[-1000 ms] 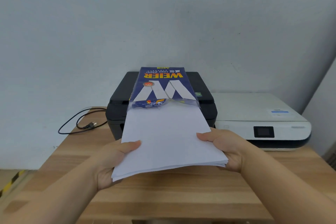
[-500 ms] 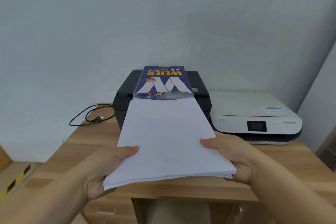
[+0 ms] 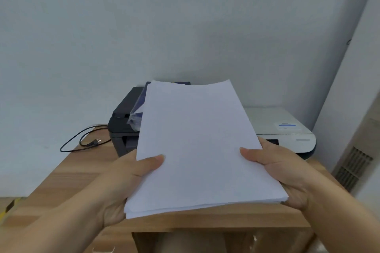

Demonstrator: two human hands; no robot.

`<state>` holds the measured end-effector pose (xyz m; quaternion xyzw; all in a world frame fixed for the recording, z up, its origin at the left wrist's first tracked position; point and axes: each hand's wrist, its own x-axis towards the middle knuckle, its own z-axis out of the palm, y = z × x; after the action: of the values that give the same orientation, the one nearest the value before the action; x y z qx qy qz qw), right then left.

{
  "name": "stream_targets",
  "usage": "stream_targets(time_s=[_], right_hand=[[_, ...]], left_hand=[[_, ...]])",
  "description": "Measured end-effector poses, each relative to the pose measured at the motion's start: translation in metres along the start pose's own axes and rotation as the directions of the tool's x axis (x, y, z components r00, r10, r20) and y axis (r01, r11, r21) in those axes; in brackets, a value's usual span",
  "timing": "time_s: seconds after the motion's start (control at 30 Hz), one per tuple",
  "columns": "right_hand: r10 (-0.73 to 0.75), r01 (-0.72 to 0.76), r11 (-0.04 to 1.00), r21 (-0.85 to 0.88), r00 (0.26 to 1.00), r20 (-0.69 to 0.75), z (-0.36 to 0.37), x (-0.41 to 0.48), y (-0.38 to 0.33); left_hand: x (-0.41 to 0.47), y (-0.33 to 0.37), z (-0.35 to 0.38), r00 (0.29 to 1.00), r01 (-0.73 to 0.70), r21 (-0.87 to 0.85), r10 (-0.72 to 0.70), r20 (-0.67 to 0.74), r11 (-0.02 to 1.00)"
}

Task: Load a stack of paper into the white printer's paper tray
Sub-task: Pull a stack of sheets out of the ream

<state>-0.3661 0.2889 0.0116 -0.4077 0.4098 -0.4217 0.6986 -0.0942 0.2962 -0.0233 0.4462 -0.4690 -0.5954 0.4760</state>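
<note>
A stack of white paper (image 3: 197, 146) is held in the air in front of me, tilted with its far edge raised. My left hand (image 3: 127, 183) grips its left edge, thumb on top. My right hand (image 3: 281, 172) grips its right edge the same way. The white printer (image 3: 283, 129) sits at the back right of the wooden desk (image 3: 67, 178), partly hidden behind the paper; its tray is not visible. The blue paper wrapper (image 3: 136, 117) lies on the black printer (image 3: 123, 121), mostly hidden by the stack.
A black power cable with plug (image 3: 86, 139) lies at the desk's back left. Grey walls stand behind and to the right. A vent grille (image 3: 351, 168) is low on the right. A drawer handle (image 3: 102, 249) shows below the desk's front edge.
The stack has come fully out of the blue wrapper and been lifted up and toward me; it now covers most of the wrapper and the black printer.
</note>
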Motion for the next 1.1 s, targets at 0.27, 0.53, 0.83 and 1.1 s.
stream_targets(time_s=[0.27, 0.53, 0.83, 1.1], right_hand=[[-0.125, 0.116, 0.991, -0.069, 0.98, -0.154, -0.091, 0.049, -0.039], [-0.118, 0.102, 0.992, -0.074, 0.958, -0.262, -0.186, 0.125, -0.083], [-0.048, 0.004, 0.99, -0.139, 0.949, -0.313, -0.281, 0.222, -0.114], [0.037, -0.131, 0.96, -0.246, 0.934, -0.355, -0.357, 0.298, -0.101]], left_hand=[[0.098, -0.001, 0.088, 0.999, -0.006, -0.109, 0.01, 0.031, 0.994], [0.239, -0.005, 0.139, 0.991, 0.072, -0.084, -0.061, 0.119, 0.994], [0.373, -0.025, 0.181, 0.975, 0.162, -0.042, -0.153, 0.163, 0.986], [0.45, -0.08, 0.213, 0.957, 0.274, 0.01, -0.274, 0.09, 0.962]])
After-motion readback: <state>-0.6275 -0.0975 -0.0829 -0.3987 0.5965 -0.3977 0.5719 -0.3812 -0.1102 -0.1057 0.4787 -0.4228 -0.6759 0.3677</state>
